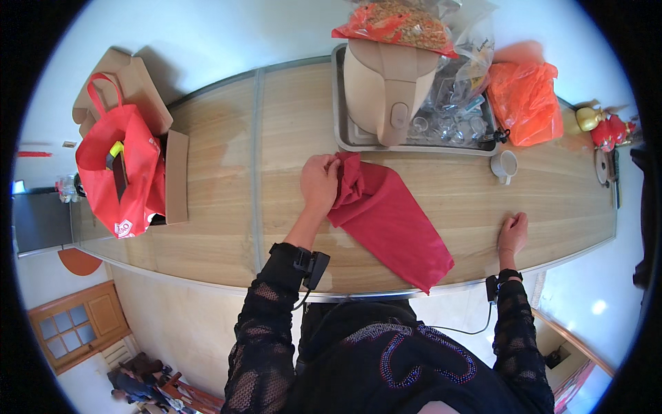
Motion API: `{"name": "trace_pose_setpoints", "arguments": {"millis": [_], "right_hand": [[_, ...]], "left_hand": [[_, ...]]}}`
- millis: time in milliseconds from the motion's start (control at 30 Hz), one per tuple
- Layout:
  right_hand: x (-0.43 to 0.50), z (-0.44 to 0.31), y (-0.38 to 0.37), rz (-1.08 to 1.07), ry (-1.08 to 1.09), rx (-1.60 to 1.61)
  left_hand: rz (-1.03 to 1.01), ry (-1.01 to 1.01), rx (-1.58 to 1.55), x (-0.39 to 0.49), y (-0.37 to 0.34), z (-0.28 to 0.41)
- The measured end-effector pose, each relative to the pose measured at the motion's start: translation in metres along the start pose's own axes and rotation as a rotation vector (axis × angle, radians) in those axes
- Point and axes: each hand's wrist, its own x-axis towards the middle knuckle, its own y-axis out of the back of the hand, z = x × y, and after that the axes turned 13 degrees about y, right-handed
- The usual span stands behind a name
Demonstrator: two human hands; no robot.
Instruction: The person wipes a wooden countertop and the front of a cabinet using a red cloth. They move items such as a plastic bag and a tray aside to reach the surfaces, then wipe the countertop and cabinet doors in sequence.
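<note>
A dark red cloth point(395, 220) lies slantwise across the wood-grain table point(217, 171), bunched at its far left end and spread flat toward the front edge. My left hand point(319, 183) grips the bunched end between thumb and fingers. My right hand point(513, 235) rests over the table's right side, its fingers curled in and apart from the cloth; I see nothing in it. Beyond that hand stands a small white cup point(503, 164), its handle pointing toward me.
At the back, a metal tray point(414, 149) holds a beige appliance point(390, 88) and clear glassware point(450, 127); a food packet point(398, 26) lies on the appliance. An orange plastic bag point(525, 103) sits to its right. On the left, a red bag point(121, 171) stands at a cardboard box point(177, 176).
</note>
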Motion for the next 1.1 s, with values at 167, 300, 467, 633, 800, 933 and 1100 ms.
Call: {"name": "trace_pose_setpoints", "arguments": {"millis": [167, 300, 467, 633, 800, 933, 1100], "right_hand": [[-0.001, -0.001, 0.002, -0.014, 0.003, -0.001], [0.000, -0.003, 0.003, -0.026, -0.005, -0.003], [0.000, -0.001, 0.001, -0.024, 0.000, -0.011], [0.000, 0.000, 0.000, -0.011, 0.017, -0.007], [0.000, 0.000, 0.001, -0.023, 0.012, -0.021], [-0.001, 0.000, 0.003, -0.041, 0.005, 0.026], [0.000, 0.000, 0.002, -0.056, -0.015, 0.001]], "left_hand": [[0.206, -0.020, -0.131, -0.007, -0.003, -0.002], [0.167, 0.056, -0.266, 0.000, -0.011, 0.015], [0.165, 0.218, -0.236, -0.002, -0.032, 0.036], [0.308, 0.337, -0.156, 0.000, -0.046, 0.049], [0.438, 0.331, -0.053, 0.014, -0.050, 0.053], [0.385, 0.281, -0.004, 0.016, -0.045, 0.051], [0.345, 0.232, 0.037, -0.004, -0.045, 0.047]]}}
